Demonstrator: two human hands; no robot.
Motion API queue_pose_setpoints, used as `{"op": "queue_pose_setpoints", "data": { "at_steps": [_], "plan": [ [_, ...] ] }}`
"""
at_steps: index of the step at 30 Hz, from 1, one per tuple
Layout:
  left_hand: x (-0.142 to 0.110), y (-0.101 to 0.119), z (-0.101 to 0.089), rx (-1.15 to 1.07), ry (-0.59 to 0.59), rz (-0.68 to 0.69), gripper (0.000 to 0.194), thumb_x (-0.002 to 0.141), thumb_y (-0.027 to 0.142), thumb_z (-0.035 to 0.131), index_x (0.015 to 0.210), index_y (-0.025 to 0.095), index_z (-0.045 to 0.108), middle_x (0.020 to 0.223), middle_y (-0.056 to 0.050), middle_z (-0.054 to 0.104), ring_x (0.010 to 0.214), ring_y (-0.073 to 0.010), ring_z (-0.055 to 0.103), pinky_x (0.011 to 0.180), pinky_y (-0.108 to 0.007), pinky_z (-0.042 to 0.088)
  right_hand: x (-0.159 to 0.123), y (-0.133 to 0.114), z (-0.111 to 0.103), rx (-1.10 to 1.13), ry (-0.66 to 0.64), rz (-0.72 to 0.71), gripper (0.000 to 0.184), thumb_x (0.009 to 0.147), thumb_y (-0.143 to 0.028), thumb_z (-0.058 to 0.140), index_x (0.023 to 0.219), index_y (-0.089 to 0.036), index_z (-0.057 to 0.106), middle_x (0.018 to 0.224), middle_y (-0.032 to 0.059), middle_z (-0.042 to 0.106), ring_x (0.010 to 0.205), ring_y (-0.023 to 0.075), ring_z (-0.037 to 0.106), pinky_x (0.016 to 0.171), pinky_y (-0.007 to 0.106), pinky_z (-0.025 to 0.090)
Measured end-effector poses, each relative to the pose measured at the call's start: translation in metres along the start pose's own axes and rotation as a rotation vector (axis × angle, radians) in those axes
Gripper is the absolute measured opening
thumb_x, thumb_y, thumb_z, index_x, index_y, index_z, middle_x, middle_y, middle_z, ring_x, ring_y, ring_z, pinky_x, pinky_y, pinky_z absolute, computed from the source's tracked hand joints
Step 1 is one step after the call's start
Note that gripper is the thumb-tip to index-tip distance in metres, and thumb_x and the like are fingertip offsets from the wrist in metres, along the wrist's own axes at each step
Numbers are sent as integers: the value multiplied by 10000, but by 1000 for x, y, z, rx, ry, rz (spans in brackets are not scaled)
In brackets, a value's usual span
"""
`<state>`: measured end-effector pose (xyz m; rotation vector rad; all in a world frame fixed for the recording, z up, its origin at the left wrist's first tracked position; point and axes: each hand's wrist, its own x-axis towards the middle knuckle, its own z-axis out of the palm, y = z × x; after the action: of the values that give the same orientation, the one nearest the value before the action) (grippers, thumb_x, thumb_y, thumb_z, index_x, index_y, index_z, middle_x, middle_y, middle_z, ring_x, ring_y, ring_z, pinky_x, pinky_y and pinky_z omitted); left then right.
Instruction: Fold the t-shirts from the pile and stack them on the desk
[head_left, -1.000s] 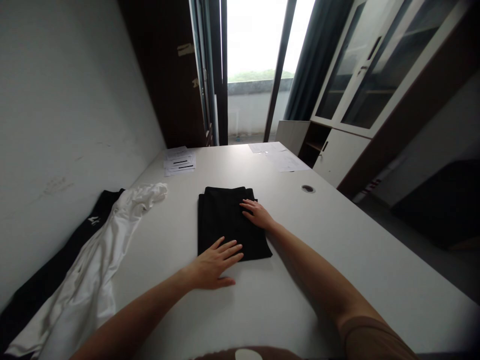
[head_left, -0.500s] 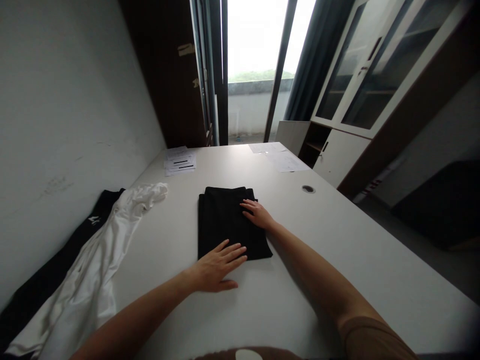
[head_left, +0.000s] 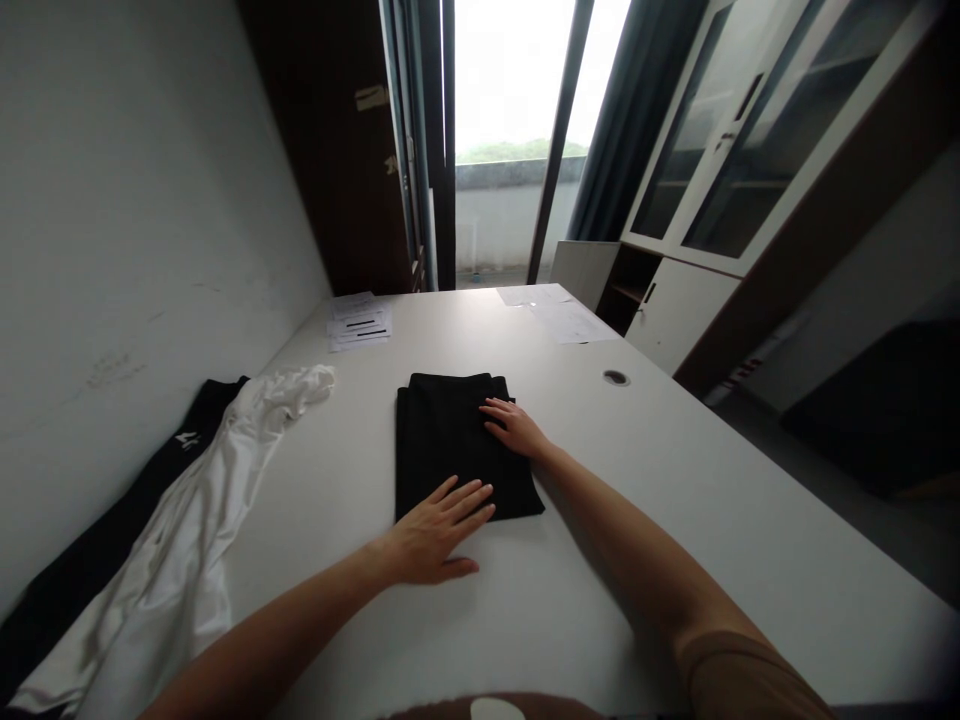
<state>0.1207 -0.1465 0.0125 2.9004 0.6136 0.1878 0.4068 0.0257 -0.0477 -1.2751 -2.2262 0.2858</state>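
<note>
Left hand (head_left: 436, 530), right hand (head_left: 517, 430) over one folded black cloth (head_left: 446, 440)

One white table (head_left: 675, 460), cloth mid-table; one black garment (head_left: 154, 490), one shiny crumpled white garment (head_left: 202, 530) left; two paper batches (head_left: 360, 322); one round grommet (head_left: 616, 378). Left hand slightly further right than a second ago. Both hands open, gripping nothing. Cloth matte, squarish.

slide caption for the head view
Left hand at the near edge and right hand at the right edge of folded black cloth on a white table.
</note>
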Motion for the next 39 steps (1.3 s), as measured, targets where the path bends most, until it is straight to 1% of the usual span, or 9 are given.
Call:
{"op": "queue_pose_setpoints", "data": {
  "at_steps": [5,9,13,16,20,26,32,37,39],
  "plan": [
    [-1,-2,2,-14,-4,1,861,979,554,584,1670,235,180,1724,-116,172,1598,-305,160,1304,-538,99,0,-1,0,5,0,4,419,994,-362,596,1406,-310,647,1536,58,537,1459,302,460,1227,573,354],
    [0,0,0,7,24,1,862,976,524,600,1669,223,184,1730,-118,143,1602,-311,135,1306,-541,82,0,-2,-1,2,-1,5,420,993,-365,601,1405,-305,649,1537,62,536,1457,303,462,1232,568,347],
    [0,1,0,24,34,-46,818,981,523,595,1657,238,234,1729,-112,162,1601,-320,142,1302,-548,103,0,-1,-1,0,3,-3,416,994,-360,600,1403,-305,652,1532,63,542,1453,303,467,1229,563,355],
    [-2,-2,1,35,24,-84,757,1001,528,565,1647,272,265,1725,-92,197,1597,-306,171,1300,-544,120,0,-1,0,-2,5,-10,416,995,-362,600,1403,-300,651,1532,66,541,1452,304,468,1229,565,353],
    [-5,-14,2,61,67,-184,697,1035,557,486,1647,302,270,1729,-65,197,1603,-298,145,1295,-562,128,0,1,1,-6,6,-10,417,996,-367,602,1405,-300,651,1529,66,545,1449,307,471,1230,567,351],
    [-9,-32,4,93,198,-379,654,1068,531,412,1655,287,257,1737,-81,153,1603,-302,140,1284,-580,168,0,1,2,-9,7,-9,427,995,-367,606,1417,-309,641,1536,62,537,1446,313,474,1229,571,354],
    [-10,-39,15,68,154,-422,659,1063,575,395,1653,315,257,1728,-73,202,1587,-302,208,1267,-578,219,0,1,2,-15,-5,-12,427,1005,-373,590,1422,-294,638,1540,74,532,1451,311,468,1232,573,345],
    [-13,-49,19,95,249,-524,652,1066,560,394,1649,294,277,1736,-81,165,1598,-311,160,1269,-579,207,1,3,2,-23,-8,-6,434,1002,-381,596,1426,-297,633,1547,68,524,1455,311,463,1235,568,344],
    [-14,-56,21,101,242,-569,653,1060,558,410,1641,278,307,1727,-96,198,1593,-325,174,1262,-592,212,1,3,2,-20,-7,-8,431,1001,-378,597,1422,-297,636,1546,66,526,1456,308,462,1234,565,347]
  ]
}}
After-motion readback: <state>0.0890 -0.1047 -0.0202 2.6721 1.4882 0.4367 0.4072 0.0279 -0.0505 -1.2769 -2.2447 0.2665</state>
